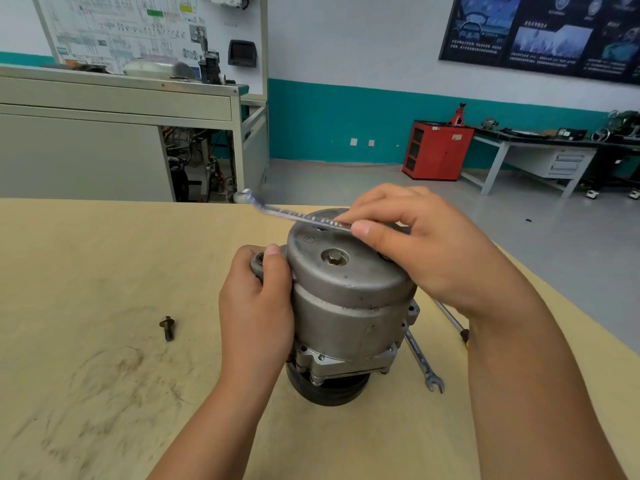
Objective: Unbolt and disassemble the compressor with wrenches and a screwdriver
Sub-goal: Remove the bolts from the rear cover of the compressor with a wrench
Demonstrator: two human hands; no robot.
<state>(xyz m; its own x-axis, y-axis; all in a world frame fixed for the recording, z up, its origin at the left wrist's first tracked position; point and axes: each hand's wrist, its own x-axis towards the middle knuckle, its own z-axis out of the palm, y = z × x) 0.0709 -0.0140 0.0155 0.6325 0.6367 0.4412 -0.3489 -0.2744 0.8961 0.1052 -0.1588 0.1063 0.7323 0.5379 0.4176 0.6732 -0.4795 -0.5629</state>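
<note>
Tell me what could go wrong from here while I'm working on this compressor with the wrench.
1. Your right hand pinches the wrench only near one end, so it could slip or drop.
2. The compressor stands upright on its black pulley, steadied just by your left hand; wrench force might tip it.
3. The loose bolt lies bare on the table and could roll away.

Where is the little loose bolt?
In the head view, the loose bolt lies on the tan table, left of the left hand gripping the compressor.
</note>
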